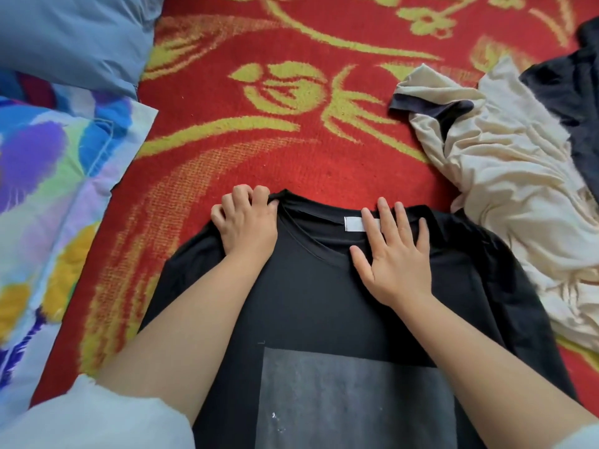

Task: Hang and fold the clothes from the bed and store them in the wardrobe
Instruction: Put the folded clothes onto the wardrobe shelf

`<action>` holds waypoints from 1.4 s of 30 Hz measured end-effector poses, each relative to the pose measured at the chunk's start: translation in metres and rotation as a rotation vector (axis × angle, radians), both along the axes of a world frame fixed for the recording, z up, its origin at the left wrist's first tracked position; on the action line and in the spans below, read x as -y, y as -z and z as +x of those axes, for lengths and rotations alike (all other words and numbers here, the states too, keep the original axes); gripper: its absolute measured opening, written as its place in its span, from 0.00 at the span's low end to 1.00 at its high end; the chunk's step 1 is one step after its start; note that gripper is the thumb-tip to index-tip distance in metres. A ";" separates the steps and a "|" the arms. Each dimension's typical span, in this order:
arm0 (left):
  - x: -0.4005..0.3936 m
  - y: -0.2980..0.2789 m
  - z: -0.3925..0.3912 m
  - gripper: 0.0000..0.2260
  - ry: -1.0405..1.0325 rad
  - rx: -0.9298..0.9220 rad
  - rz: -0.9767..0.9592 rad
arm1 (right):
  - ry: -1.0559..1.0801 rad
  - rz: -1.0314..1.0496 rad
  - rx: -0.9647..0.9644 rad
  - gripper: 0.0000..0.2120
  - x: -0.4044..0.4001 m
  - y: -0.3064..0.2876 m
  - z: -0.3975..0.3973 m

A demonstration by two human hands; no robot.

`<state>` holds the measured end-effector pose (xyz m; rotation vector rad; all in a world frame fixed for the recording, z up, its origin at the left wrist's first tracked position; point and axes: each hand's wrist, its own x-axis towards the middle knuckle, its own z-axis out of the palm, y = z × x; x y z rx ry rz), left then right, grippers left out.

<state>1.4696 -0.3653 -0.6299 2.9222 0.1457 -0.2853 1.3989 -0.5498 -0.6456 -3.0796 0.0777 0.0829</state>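
Observation:
A black T-shirt (308, 303) with a grey square print lies face up on the red and yellow bed cover (291, 150), neckline away from me. My left hand (246, 222) has curled fingers and pinches the left side of the collar at the shoulder. My right hand (395, 254) lies flat with spread fingers on the right side of the neckline, partly covering the white neck label (353, 224).
A crumpled cream garment (505, 189) with dark trim lies at the right, with a dark navy garment (570, 102) behind it. A blue pillow (74, 37) and a multicoloured quilt (48, 189) fill the left side.

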 end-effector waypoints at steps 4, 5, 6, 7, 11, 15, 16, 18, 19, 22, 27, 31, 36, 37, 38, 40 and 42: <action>-0.002 -0.006 0.001 0.20 0.032 -0.035 -0.008 | 0.020 0.020 -0.103 0.38 0.002 -0.002 0.002; -0.005 -0.007 -0.003 0.22 0.058 -0.042 -0.002 | 0.025 0.015 -0.121 0.40 0.002 -0.002 0.002; -0.008 -0.008 -0.009 0.25 0.097 -0.041 0.011 | 0.027 0.007 -0.128 0.41 0.002 -0.003 0.002; -0.016 -0.010 -0.017 0.26 0.143 -0.049 0.032 | 0.031 -0.005 -0.139 0.41 -0.002 -0.004 0.001; -0.053 -0.017 -0.057 0.28 0.176 -0.105 0.068 | 0.055 -0.086 -0.290 0.30 -0.006 -0.014 0.005; -0.093 -0.031 -0.122 0.31 0.009 -0.069 -0.023 | 0.046 -0.185 -0.271 0.27 -0.025 -0.037 -0.002; -0.102 -0.034 -0.137 0.32 -0.057 -0.092 -0.039 | 0.048 -0.137 -0.218 0.27 -0.037 -0.040 -0.011; -0.122 -0.037 -0.163 0.35 -0.186 -0.195 -0.052 | 0.019 0.000 -0.110 0.27 -0.076 -0.044 -0.040; -0.132 -0.039 -0.174 0.35 -0.229 -0.252 -0.054 | -0.020 0.032 -0.063 0.27 -0.097 -0.043 -0.061; -0.152 -0.038 -0.191 0.29 -0.289 -0.319 -0.169 | -0.181 0.081 -0.088 0.26 -0.146 -0.026 -0.114; -0.183 -0.027 -0.212 0.16 -0.392 -0.378 -0.530 | -0.209 0.071 -0.072 0.25 -0.167 -0.002 -0.144; -0.211 -0.027 -0.216 0.10 -0.549 -0.210 -0.787 | -0.204 0.051 -0.025 0.25 -0.169 0.001 -0.147; -0.235 -0.035 -0.197 0.11 -0.730 0.190 -0.814 | -0.191 0.037 -0.012 0.25 -0.172 0.003 -0.146; -0.236 -0.038 -0.192 0.08 -0.771 0.264 -0.813 | -0.191 0.038 -0.020 0.26 -0.173 0.004 -0.146; -0.235 -0.038 -0.188 0.04 -0.805 0.314 -0.821 | -0.189 0.040 -0.027 0.26 -0.172 0.004 -0.147; -0.235 -0.034 -0.183 0.08 -0.858 0.277 -0.855 | -0.185 0.045 -0.027 0.26 -0.174 0.004 -0.145; -0.235 -0.022 -0.187 0.18 -0.888 0.122 -0.905 | -0.182 0.037 -0.012 0.26 -0.175 0.004 -0.144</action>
